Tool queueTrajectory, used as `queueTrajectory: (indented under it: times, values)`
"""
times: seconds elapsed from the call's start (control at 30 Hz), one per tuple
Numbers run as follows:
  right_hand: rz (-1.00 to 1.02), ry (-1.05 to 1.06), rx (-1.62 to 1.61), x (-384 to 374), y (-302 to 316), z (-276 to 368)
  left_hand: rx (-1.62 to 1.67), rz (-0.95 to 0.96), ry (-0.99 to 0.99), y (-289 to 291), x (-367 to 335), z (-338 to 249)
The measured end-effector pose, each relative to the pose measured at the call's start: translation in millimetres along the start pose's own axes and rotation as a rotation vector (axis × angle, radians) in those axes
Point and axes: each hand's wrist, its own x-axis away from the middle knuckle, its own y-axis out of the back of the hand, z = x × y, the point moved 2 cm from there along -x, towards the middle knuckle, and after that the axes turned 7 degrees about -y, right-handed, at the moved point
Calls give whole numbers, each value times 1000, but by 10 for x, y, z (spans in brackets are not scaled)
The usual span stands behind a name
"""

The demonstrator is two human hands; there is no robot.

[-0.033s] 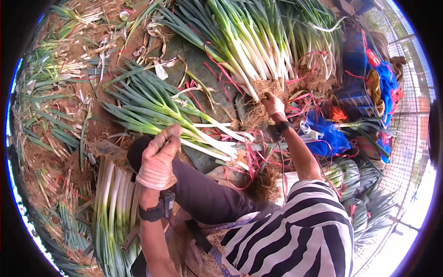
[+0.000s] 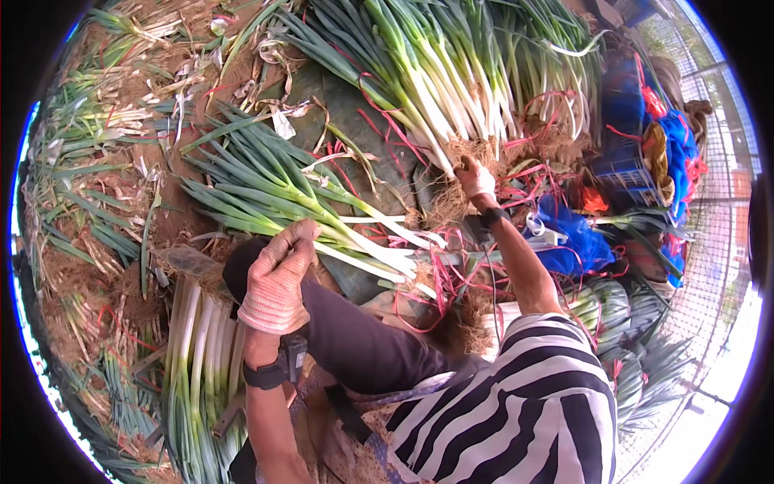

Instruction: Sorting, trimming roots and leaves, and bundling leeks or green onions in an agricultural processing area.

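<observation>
My left hand (image 2: 278, 282), in a pale knitted glove, is closed in a pinch beside a loose bunch of long green onions (image 2: 310, 202). Whatever sits between its fingertips, if anything, is too small to make out. My right hand (image 2: 476, 181), also gloved, reaches to the root end of a large heap of green onions (image 2: 451, 89). Its fingers are curled closed at the roots of the nearest stalk, partly hidden by the hand itself. The loose bunch lies with its leaves to the left and its white ends to the right.
Pink ties (image 2: 435, 278) lie tangled between the bunches. At the right stand a blue crate (image 2: 625, 181) and a blue plastic bag (image 2: 568, 238). More green onions (image 2: 193, 355) lie at the lower left, and tied bundles (image 2: 617, 315) at the right. Scraps (image 2: 105, 161) litter the left ground.
</observation>
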Motion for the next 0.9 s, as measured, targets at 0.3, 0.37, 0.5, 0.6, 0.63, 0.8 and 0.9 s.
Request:
queueTrajectory:
  times: [0.3, 0.37, 0.5, 0.6, 0.63, 0.8, 0.9]
  values:
    - [-17, 70, 217, -849, -466, 567, -78, 53, -45, 65, -47, -39]
    - [-10, 71, 350, -971, -559, 574, -178, 82, -72, 66, -80, -64]
    - [21, -23, 381, -1103, -715, 576, -217, 116, -40, 98, -154, -138]
    - [71, -36, 288, -1091, -704, 571, -210, 115, -18, 88, -183, -161]
    - [129, -61, 223, -1102, -707, 596, -204, 114, -14, 91, -187, -187]
    - [691, -17, -497, -661, -623, 666, -16, 46, 50, 77, -114, -66]
    - [1051, -122, -1311, 65, -591, 743, 69, 38, 82, 60, -123, -3]
